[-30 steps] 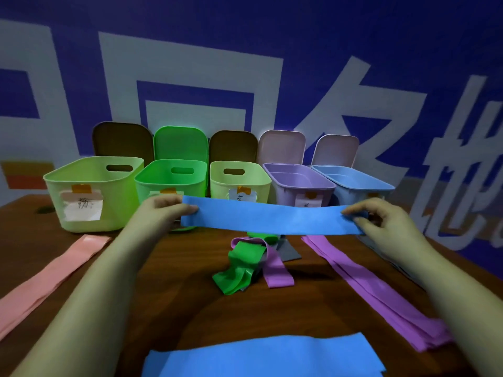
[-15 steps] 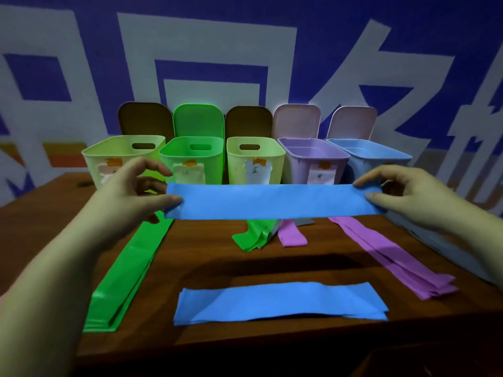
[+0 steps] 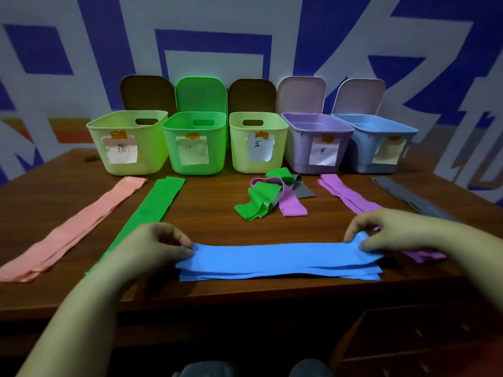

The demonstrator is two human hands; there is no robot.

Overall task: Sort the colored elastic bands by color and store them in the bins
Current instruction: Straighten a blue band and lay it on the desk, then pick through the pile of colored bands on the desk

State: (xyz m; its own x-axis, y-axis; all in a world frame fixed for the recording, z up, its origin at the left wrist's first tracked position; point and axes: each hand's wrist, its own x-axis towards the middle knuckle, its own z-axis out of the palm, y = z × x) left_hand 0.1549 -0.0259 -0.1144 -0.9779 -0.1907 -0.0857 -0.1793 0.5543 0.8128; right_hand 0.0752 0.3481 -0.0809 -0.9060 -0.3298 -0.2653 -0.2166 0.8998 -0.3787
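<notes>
A blue band (image 3: 275, 253) lies stretched flat on top of a stack of blue bands (image 3: 280, 274) near the table's front edge. My left hand (image 3: 152, 246) pinches its left end and my right hand (image 3: 386, 231) pinches its right end. Laid out flat on the table are pink bands (image 3: 76, 227), green bands (image 3: 155, 205), purple bands (image 3: 351, 195) and grey bands (image 3: 408, 197). A tangled heap (image 3: 269, 194) of green, purple and grey bands sits in the middle. Five labelled bins stand in a row behind: pale green (image 3: 128, 142), green (image 3: 194, 142), yellow-green (image 3: 257, 141), purple (image 3: 315, 142), blue (image 3: 381, 142).
Bin lids (image 3: 201, 93) lean against the blue-and-white wall behind the bins. The wooden table (image 3: 217, 221) has its front edge just below the blue stack. A drawer unit (image 3: 422, 338) stands under the table at the right.
Both hands have lowered the blue band from in front of the bins down onto the blue stack. The camera has tilted down and pulled back.
</notes>
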